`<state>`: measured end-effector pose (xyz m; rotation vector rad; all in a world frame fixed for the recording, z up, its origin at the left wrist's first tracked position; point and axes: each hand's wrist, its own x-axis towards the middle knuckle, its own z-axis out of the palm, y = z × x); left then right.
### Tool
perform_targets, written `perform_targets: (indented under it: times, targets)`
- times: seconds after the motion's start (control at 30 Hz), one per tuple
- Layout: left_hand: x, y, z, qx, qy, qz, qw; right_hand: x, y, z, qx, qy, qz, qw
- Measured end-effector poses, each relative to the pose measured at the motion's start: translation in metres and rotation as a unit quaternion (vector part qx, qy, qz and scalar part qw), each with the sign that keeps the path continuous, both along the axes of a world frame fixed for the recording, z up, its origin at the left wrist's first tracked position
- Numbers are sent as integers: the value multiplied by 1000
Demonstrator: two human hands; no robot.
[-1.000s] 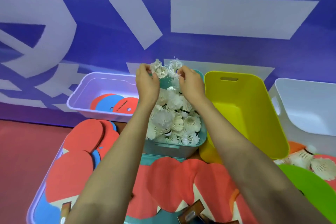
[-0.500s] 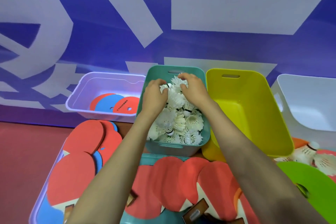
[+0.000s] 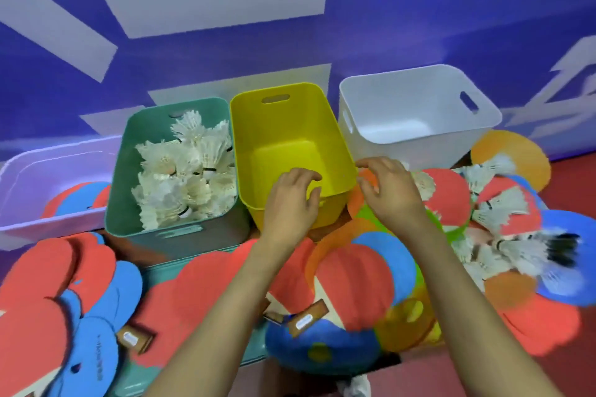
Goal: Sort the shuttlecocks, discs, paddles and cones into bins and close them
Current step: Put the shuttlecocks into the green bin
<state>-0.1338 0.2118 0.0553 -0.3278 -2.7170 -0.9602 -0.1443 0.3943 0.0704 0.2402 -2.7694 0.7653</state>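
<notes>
Head view: four bins stand in a row against the blue wall [image 3: 387, 26]: lilac bin [image 3: 32, 171], teal bin [image 3: 116, 203], yellow bin [image 3: 290, 126], white bin [image 3: 403, 100]
Left hand [image 3: 290, 200]: hovers over the yellow bin's near rim, fingers loosely curled and slightly apart, gripping nothing
Right hand [image 3: 387, 190]: just right of the yellow bin's near corner, above the pile, fingers bent and spread, nothing seen in them
Shuttlecocks [image 3: 187, 177]: heaped in the teal bin, reaching rim height at the far end
Loose shuttlecocks [image 3: 503, 209]: lying on the pile at right, in front of the white bin
Discs [image 3: 77, 200]: red and blue ones in the lilac bin, orange and green ones under the right hand
Paddles [image 3: 354, 284]: overlapping in front of the bins, handles towards the camera
Edges: teal and yellow rims touch; a narrow gap separates yellow from white
Open room: the yellow and white bin floors show in full; red floor [image 3: 567, 364] shows at far right
</notes>
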Motion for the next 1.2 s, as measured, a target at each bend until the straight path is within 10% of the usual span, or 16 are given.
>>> perform_targets:
  times: [0.5, 1.2]
  targets:
    - [11, 211, -61, -59, -103, -129, 985, 74, 219, -82, 52, -219, -153, 962]
    - [-76, 255, -85, -238, -195, -52, 950, 15, 191, -123, 62, -123, -60, 989]
